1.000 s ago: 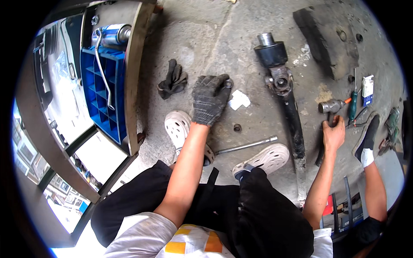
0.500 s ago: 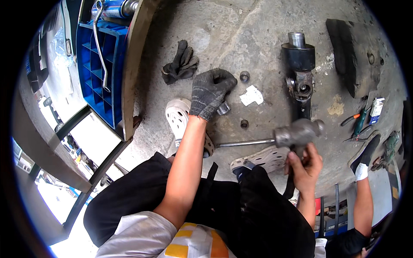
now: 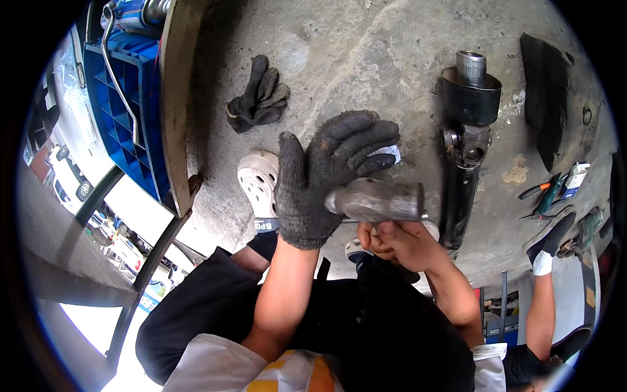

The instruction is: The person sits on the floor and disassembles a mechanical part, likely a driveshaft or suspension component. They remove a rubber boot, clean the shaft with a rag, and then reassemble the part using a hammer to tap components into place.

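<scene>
My left hand wears a dark grey knit work glove and is open, its fingers spread above the concrete floor with nothing in them. My bare right hand is closed on the handle of a hammer, mostly hidden by the fingers. The hammer's worn steel head lies across the lower edge of my gloved palm in this view; I cannot tell whether they touch. Behind the gloved fingers shows a scrap of white paper. A second dark glove lies on the floor beyond my left hand.
A greasy drive shaft with a joint stretches along the floor on the right. Farther right are orange- and green-handled tools, a small white-and-blue box and another person's arm. A blue compartment tray stands at left.
My left hand has gone from curled to spread and looks larger in view. The hammer has swung left, toward the glove. Small metal rings on the floor are now hidden. The view has shifted slightly.
</scene>
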A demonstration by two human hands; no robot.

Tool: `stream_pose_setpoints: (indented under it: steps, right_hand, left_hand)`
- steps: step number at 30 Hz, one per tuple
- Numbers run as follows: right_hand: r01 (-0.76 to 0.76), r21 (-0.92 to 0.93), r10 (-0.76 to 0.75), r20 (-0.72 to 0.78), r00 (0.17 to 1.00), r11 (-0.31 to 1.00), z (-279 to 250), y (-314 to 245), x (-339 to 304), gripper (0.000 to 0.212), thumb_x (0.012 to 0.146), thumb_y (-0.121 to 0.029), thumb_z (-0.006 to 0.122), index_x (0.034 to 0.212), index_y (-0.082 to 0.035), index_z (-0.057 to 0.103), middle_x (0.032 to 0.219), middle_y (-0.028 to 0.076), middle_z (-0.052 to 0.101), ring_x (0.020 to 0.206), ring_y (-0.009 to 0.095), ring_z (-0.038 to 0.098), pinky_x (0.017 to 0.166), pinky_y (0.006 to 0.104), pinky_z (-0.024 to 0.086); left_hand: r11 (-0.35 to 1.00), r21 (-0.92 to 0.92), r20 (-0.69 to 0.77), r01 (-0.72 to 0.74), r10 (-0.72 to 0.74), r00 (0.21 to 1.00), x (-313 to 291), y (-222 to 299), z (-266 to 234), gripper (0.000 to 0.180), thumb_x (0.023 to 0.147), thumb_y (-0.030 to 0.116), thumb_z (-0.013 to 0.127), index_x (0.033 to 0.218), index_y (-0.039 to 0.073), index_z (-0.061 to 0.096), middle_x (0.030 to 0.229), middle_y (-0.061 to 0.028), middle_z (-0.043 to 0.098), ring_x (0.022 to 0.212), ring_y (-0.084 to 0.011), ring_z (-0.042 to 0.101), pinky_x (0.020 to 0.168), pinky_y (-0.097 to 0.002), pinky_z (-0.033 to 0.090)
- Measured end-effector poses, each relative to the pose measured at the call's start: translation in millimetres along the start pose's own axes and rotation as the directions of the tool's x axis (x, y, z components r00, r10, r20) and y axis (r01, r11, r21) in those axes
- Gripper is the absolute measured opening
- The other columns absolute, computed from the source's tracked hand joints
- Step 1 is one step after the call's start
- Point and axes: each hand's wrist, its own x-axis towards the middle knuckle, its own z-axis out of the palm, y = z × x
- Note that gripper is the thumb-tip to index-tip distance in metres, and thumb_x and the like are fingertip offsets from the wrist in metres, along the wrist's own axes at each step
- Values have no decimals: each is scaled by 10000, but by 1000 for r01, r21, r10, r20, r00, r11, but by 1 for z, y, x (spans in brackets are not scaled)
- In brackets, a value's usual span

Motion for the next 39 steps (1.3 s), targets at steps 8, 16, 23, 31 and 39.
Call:
stream_pose_setpoints:
  steps: [8, 16, 23, 31, 39]
  right_hand:
    - [64, -720, -157, -62, 986, 691, -16, 5, 7, 353, 1033, -291, 586, 870, 22, 565, 691, 201, 591, 592, 394, 550, 566, 431, 428]
    - [30, -789, -514, -370, 774, 614, -29, 33, -24, 291, 907, 26, 499, 1171, 55, 618, 1041, 186, 687, 904, 316, 664, 787, 358, 504]
    - [44, -883, -688, -331, 646, 466, -23, 6, 0, 243, 978, -151, 593, 1105, 56, 609, 821, 246, 638, 719, 463, 633, 645, 434, 507]
    - [-13, -909, -637, -301, 710, 416, -19, 2, 17, 251, 969, -231, 673, 1026, 6, 611, 746, 166, 636, 648, 386, 641, 574, 453, 491]
    - [19, -916, -642, -265, 719, 400, -16, -3, 25, 265, 967, -228, 670, 1044, 14, 594, 765, 177, 650, 654, 398, 648, 569, 467, 492]
  left_hand:
    - [896, 326, 55, -303, 301, 952, 22, 54, -8, 661, 1015, 569, 514, 1265, -32, 627, 1176, -217, 695, 1067, -333, 684, 954, -456, 538]
    - [-166, 985, 130, -48, 533, 836, 24, -11, -30, 499, 716, 92, 901, 1160, 25, 685, 992, -76, 698, 900, -175, 665, 778, -315, 559]
    - [-495, 848, 437, -191, 449, 779, 43, -28, -48, 429, 737, 136, 839, 1137, 70, 698, 1038, -129, 669, 949, -343, 625, 823, -452, 495]
    - [-490, 850, 423, -193, 415, 805, 37, -25, -55, 461, 700, 140, 827, 1144, 91, 711, 1053, -119, 682, 953, -336, 632, 830, -454, 492]
    - [-476, 857, 407, -199, 386, 828, 33, -21, -55, 489, 697, 260, 797, 1144, 78, 720, 1067, -121, 690, 958, -343, 643, 844, -460, 494]
